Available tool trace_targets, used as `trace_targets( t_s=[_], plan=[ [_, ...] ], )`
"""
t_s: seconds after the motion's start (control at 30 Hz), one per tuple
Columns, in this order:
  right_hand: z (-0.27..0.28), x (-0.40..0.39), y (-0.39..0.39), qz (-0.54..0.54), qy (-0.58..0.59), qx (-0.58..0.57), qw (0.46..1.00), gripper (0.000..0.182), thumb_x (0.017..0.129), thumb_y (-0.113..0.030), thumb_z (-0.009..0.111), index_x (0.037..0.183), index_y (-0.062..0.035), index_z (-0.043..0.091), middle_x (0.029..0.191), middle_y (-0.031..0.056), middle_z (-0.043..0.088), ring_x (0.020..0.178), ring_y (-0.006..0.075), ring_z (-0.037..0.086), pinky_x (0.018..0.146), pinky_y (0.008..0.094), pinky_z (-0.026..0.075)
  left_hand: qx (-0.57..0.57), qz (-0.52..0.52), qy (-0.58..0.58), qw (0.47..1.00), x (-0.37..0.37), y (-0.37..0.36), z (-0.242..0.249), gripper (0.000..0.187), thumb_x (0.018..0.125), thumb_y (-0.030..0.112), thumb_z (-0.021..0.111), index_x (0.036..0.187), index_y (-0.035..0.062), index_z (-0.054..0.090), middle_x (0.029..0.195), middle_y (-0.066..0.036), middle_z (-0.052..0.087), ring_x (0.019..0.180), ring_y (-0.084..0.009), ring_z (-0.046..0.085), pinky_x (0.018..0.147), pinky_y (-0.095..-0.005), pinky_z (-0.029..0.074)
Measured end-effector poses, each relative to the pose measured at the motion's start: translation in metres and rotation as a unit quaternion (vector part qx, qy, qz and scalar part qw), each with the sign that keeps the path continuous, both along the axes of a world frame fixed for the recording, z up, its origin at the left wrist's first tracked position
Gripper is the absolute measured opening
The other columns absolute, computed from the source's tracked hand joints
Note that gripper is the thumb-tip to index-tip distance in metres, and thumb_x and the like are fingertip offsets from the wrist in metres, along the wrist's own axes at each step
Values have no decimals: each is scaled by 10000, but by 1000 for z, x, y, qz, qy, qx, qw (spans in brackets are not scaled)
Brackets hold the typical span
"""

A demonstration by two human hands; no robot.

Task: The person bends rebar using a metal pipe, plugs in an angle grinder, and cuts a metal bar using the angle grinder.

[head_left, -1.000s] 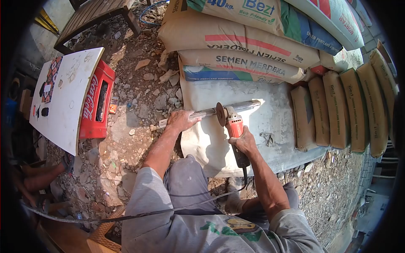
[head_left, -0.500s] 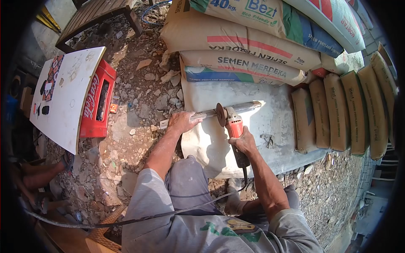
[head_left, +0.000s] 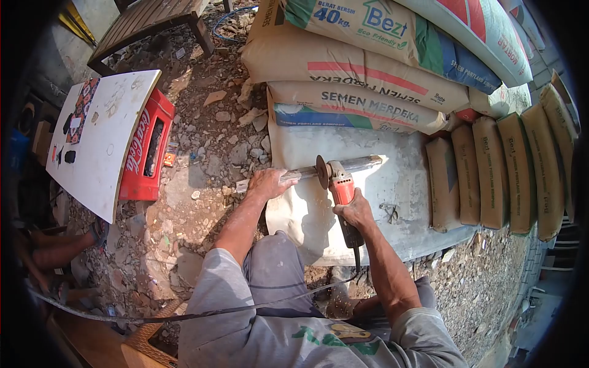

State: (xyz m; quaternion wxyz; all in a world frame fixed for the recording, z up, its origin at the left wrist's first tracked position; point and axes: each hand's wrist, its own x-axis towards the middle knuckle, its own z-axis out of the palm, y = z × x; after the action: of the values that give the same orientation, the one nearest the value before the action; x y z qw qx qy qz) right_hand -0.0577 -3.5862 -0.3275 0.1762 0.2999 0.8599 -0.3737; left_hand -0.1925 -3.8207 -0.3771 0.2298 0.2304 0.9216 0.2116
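My left hand (head_left: pixel 268 184) is closed around the near-left part of a long, narrow grey bar (head_left: pixel 362 164), whose exact material I cannot make out. The bar lies across the edge of a pale sheet. In my right hand (head_left: pixel 356 210) is a red and black angle grinder (head_left: pixel 342 192), gripped by its body. Its brown disc (head_left: pixel 322 172) stands upright against the bar, just right of my left hand. A black power cord (head_left: pixel 270 305) runs from the grinder's lower end across my lap to the left.
Stacked cement bags (head_left: pixel 368 110) rise beyond the pale sheet (head_left: pixel 392 184), with more bags (head_left: pixel 485 172) upright at right. A white board (head_left: pixel 116 147) rests on a red crate (head_left: pixel 144 165) at left. Rubble covers the ground (head_left: pixel 202 159). Another person's leg (head_left: pixel 67 248) shows at far left.
The view has shifted slightly, so the surroundings appear a little lower and farther right. Both hands keep their holds on the bar and grinder. Small bright specks now show below the grinder, near my foot.
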Motion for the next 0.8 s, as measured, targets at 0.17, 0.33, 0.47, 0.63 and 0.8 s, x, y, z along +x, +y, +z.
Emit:
trace_targets(
  t_s=[0.17,0.33,0.47,0.63,0.8],
  plan=[
    [3,-4,0,10,1,7,1000,697,564,-269,692,1113,80,440,924,257,616,837,359,630,755,389,507,3,0,19,1000,-4,0,-9,569,785,570,607,1121,112,654,1027,-163,666,962,-333,632,864,-425,485],
    [4,-6,0,16,-3,-1,1000,684,576,-269,678,1110,79,429,929,277,619,852,389,635,767,403,509,0,1,20,1000,-6,0,-15,558,780,583,603,1103,133,666,1004,-161,671,945,-331,637,849,-419,494],
    [5,-4,-1,-1,-7,-6,1000,691,565,-273,693,1115,70,452,929,245,614,833,346,625,747,384,504,1,0,27,1000,-6,1,-9,548,782,581,597,1100,140,669,983,-159,676,931,-325,641,846,-414,494],
    [-2,-1,0,-3,1,-12,1000,695,563,-272,694,1114,74,450,926,246,614,832,344,625,749,387,503,-2,1,17,1000,-7,1,-8,542,783,580,596,1095,143,672,980,-158,677,926,-326,642,847,-414,494],
    [-2,1,-1,-3,-4,-8,1000,703,560,-273,697,1118,76,448,926,252,616,832,349,628,750,391,504,-14,4,3,1000,-9,2,-7,553,786,586,592,1105,140,668,987,-161,674,938,-332,639,860,-412,492]
  ],
)
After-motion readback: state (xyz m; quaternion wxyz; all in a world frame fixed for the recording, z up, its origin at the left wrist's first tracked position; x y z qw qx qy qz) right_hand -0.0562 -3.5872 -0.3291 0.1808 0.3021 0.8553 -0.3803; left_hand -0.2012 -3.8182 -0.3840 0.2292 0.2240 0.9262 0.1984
